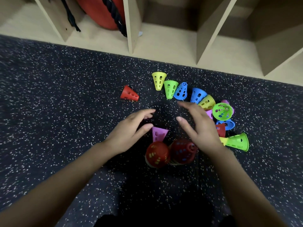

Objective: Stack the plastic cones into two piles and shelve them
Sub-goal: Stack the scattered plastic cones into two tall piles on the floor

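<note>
Red cone (129, 95) is seen lying alone on the floor (65, 112), far left. Left hand (129, 133) and right hand (196, 128) are held either side of two red-topped piles (157, 155), fingers (144, 112) released, nothing grasped. Loose cones (206, 102) are scattered right, near the shelf (164, 45).

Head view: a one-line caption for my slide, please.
Left hand and right hand, open, near two cone stacks and loose cones.

The right grip (199, 126) hides much of a red perforated plastic cone (220, 129) and a purple perforated plastic cone (209, 113), the two red-topped cone stacks (157, 155) are blurred, and the top edge cuts off a large red rounded object (101, 12).
</note>
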